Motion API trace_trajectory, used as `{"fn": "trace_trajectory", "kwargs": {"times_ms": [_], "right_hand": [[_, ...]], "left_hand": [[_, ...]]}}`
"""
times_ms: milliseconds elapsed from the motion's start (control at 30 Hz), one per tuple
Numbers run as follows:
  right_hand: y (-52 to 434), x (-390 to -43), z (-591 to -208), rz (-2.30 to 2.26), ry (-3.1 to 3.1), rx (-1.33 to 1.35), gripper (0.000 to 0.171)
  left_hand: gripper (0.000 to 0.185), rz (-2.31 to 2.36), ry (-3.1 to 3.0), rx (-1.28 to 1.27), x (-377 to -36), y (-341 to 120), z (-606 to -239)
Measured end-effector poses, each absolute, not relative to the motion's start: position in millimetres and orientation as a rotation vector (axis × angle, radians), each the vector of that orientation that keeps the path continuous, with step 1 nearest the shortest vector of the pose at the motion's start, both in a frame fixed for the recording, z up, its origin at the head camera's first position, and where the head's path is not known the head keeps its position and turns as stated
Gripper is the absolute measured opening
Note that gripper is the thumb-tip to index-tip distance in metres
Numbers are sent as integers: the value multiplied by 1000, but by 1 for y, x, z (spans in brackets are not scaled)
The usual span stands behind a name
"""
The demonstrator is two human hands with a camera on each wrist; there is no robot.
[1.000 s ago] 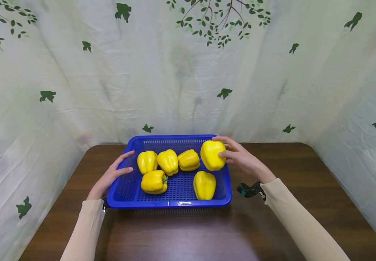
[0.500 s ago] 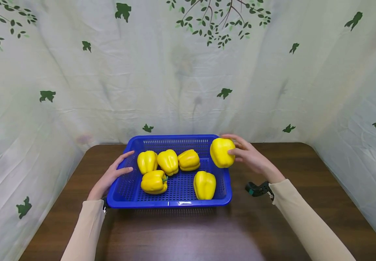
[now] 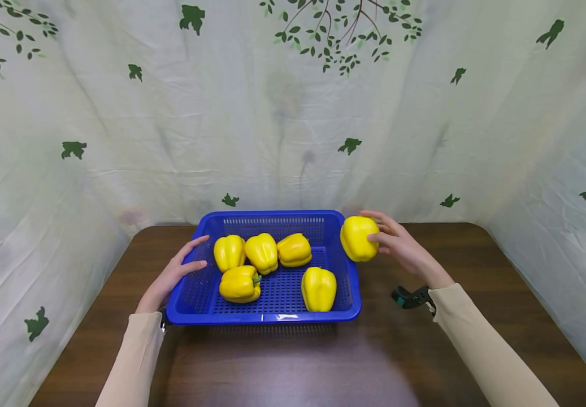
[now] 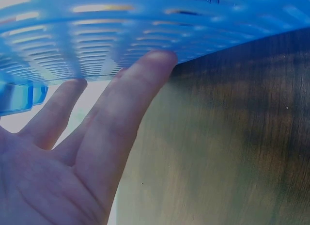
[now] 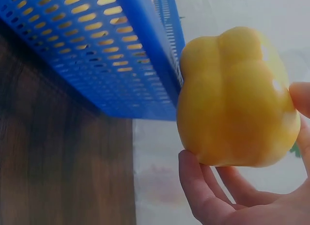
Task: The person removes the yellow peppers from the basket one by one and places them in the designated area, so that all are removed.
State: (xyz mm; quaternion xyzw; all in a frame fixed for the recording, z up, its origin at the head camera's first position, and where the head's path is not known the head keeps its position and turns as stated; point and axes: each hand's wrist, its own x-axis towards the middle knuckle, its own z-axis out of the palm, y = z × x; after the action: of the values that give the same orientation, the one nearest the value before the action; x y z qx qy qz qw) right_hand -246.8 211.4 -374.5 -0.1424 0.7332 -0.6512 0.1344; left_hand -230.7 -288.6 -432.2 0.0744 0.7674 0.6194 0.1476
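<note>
My right hand [image 3: 396,244] grips a yellow bell pepper [image 3: 359,238] in the air just outside the right rim of a blue perforated basket [image 3: 264,317]. In the right wrist view the pepper [image 5: 235,101] sits in my fingers [image 5: 201,186] beside the basket wall [image 5: 104,50]. Several more yellow peppers lie inside the basket, among them one at the front right [image 3: 318,288] and one at the front left [image 3: 240,283]. My left hand [image 3: 173,272] rests with straight fingers against the basket's left side; the left wrist view shows fingers [image 4: 128,104] touching the blue wall [image 4: 97,36].
The basket stands on a dark brown wooden table [image 3: 293,362]. A pale cloth [image 3: 282,113] printed with green leaves hangs behind and along both sides. Bare tabletop lies to the right of the basket under my right hand.
My right hand has carried the pepper rightward, from above the basket's right back corner to just outside its right rim. The left hand and the other peppers have not moved.
</note>
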Motion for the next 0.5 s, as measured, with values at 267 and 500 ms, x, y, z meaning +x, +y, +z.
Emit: {"fn": "trace_trajectory", "kwargs": {"times_ms": [267,500], "right_hand": [[224,-247,-383,-1928,2152,-348,56],[234,-248,-390,-1941,2199,-308,56]], "left_hand": [[61,1794,2196,223,-230,-289,-433],[61,1789,2214,227,-231,-287,-433]]}}
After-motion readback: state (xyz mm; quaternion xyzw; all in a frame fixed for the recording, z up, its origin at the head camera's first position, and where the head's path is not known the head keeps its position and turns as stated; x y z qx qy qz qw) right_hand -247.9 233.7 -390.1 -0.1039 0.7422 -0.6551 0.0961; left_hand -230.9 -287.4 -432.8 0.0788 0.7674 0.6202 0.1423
